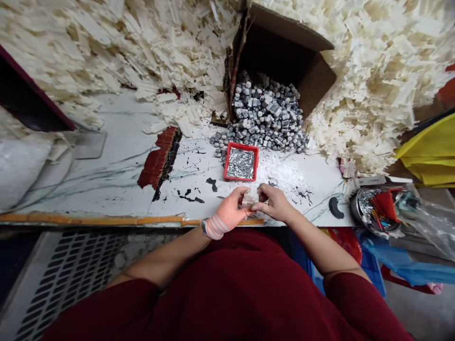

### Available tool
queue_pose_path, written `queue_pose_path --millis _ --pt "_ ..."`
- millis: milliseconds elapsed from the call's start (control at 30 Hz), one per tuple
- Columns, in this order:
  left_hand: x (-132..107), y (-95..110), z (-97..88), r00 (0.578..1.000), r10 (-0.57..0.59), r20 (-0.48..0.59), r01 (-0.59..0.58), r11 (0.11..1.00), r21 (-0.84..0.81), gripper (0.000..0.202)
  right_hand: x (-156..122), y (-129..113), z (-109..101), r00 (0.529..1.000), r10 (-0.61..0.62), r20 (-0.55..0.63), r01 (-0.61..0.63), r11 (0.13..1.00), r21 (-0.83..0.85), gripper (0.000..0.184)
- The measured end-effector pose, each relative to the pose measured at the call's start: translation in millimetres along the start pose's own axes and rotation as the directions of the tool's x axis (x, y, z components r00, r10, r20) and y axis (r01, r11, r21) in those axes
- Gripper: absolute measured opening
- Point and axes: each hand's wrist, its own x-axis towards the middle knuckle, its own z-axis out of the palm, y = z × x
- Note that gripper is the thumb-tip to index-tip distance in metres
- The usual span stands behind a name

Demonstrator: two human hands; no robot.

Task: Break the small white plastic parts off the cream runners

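My left hand (231, 211), in an orange striped glove, is closed around a small whitish, translucent plastic-looking piece (250, 197). My right hand (272, 202) is bare, its thumb and fingers pressed against the same piece from the other side. Fingers cover part of it, so its exact kind is unclear. Just beyond both hands stands a red square tray (226, 174) filled with small shiny metal pins (241, 163). Small white bits (284, 173) lie scattered to the right of the tray.
A cardboard box (316, 78) on its side spills grey-and-white small cylindrical parts (268, 111) onto the table (117, 175). Heaps of cream plastic strips (384, 71) surround it. At right are a metal bowl (355, 208) of odds and ends and a black curved piece (336, 208).
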Motion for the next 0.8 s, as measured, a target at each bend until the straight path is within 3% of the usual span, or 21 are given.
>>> queue_pose_path --millis 100,200,333,467,567,700,800 --pt "-1 -1 -2.7 0.999 0.025 -0.046 -0.027 0.998 -0.051 0.049 3 -12 -9 0.991 -0.132 0.023 0.133 0.948 -0.289 0.053" --pt "-5 3 -3.9 0.999 0.039 -0.018 -0.039 0.999 0.014 0.049 3 -21 -9 0.977 -0.199 0.078 0.213 0.89 -0.403 0.049" --pt "-7 6 -4.7 1.0 0.026 0.01 -0.026 0.998 0.057 0.047 -1 -24 -5 0.981 -0.18 0.078 0.196 0.876 -0.44 0.048" --pt "-2 2 -5.8 0.998 0.022 -0.064 -0.026 0.998 -0.058 0.051 -5 -22 -9 0.99 -0.126 0.057 0.138 0.879 -0.457 0.054" --pt "0 -1 -6.9 0.993 0.017 -0.118 -0.037 0.985 -0.168 0.056 -9 -20 -9 0.985 -0.128 0.116 0.168 0.875 -0.454 0.055" --pt "1 -4 -8.2 0.999 0.019 -0.047 -0.033 0.951 -0.306 0.058 -13 -18 -3 0.982 -0.137 0.131 0.182 0.876 -0.447 0.047" --pt "1 -4 -10.3 0.996 0.081 -0.023 -0.084 0.948 -0.308 0.053 -13 -20 -2 0.983 -0.154 0.097 0.181 0.87 -0.458 0.046"
